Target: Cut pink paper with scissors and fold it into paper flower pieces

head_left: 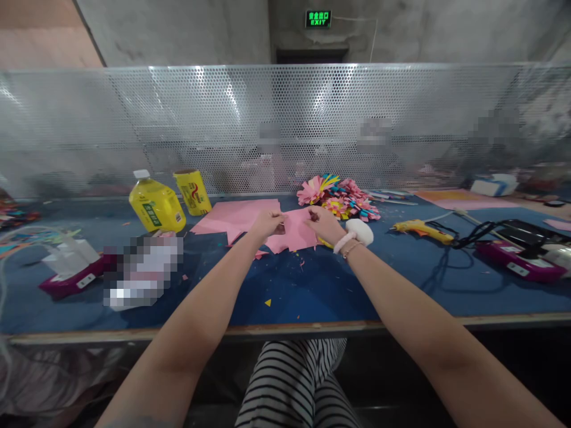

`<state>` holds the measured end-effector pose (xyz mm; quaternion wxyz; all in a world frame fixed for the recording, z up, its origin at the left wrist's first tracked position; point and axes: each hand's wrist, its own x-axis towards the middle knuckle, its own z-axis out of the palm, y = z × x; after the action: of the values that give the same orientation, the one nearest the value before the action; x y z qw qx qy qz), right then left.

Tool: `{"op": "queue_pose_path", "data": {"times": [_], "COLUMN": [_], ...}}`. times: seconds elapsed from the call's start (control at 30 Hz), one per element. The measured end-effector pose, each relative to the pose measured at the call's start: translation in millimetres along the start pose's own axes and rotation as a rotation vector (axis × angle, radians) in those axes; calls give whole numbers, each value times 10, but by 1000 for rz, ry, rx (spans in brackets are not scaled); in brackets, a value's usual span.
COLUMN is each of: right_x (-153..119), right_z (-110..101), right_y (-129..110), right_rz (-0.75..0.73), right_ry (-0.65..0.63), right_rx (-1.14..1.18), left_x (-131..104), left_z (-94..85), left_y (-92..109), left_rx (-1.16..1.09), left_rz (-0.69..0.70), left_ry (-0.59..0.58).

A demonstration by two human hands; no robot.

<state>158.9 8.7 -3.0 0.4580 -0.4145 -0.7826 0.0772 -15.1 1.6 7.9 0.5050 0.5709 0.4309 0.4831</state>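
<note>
Between my two hands a piece of pink paper [297, 229] is held up over the blue table. My left hand [267, 223] pinches its left edge, and my right hand [325, 223] grips its upper right side. Larger pink sheets [232, 214] lie flat just behind and to the left of my left hand. Beyond my right hand sits a heap of fringed paper flowers [339, 196] in pink, yellow and blue. Small paper scraps, among them a yellow triangle [268, 303], lie on the table nearer to me.
On the left stand a yellow liquid bottle [156, 205], a yellow can [193, 193] and a purple power strip [74, 282]. To the right are a yellow glue gun [422, 230], black cables and another purple power strip [520, 261]. A perforated metal screen [214, 131] closes off the back.
</note>
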Motion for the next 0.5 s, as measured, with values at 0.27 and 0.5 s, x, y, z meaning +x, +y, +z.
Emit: {"op": "queue_pose_path", "data": {"times": [0.27, 0.5], "right_x": [-32, -54], "right_z": [1, 54], "right_y": [-88, -98], "right_rz": [-347, -457], "right_ry": [9, -58], "right_rx": [-18, -51], "left_x": [-26, 27], "left_z": [48, 50], "left_y": [78, 38], "left_rx": [-230, -325], "left_rz": [-72, -31], "left_ry": [93, 115]}}
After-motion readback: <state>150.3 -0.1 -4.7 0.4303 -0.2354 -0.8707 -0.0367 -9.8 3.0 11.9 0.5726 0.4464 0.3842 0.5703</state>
